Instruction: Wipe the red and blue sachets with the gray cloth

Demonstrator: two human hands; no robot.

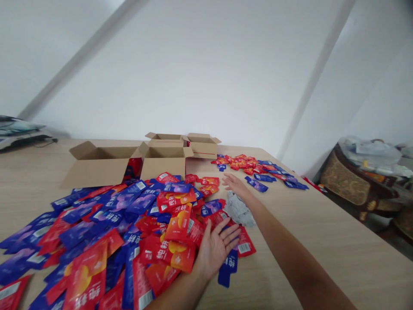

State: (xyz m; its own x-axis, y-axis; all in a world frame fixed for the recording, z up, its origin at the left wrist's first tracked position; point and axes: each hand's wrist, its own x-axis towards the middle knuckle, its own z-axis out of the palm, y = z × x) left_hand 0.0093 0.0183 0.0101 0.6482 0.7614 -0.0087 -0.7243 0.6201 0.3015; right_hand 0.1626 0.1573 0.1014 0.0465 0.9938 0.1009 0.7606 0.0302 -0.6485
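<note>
A broad heap of red and blue packets (129,228) covers the tabletop in front of me. My left hand (217,246) rests palm up against the heap's right side with its fingers spread, holding nothing. Beside it lie a red packet (245,243) and a blue packet (228,265). Farther forward, my right hand (237,185) is stretched out with its fingers apart, and I see nothing in it. Just below that hand lies a crumpled grey cloth (239,210), partly hidden by my right forearm.
Several open cardboard boxes (163,167) stand behind the heap, near the wall. A smaller spread of packets (240,162) lies at the far right of the table (300,241). Dark objects (24,140) sit at the far left. A patterned chair (345,176) with plastic bags stands right of the table.
</note>
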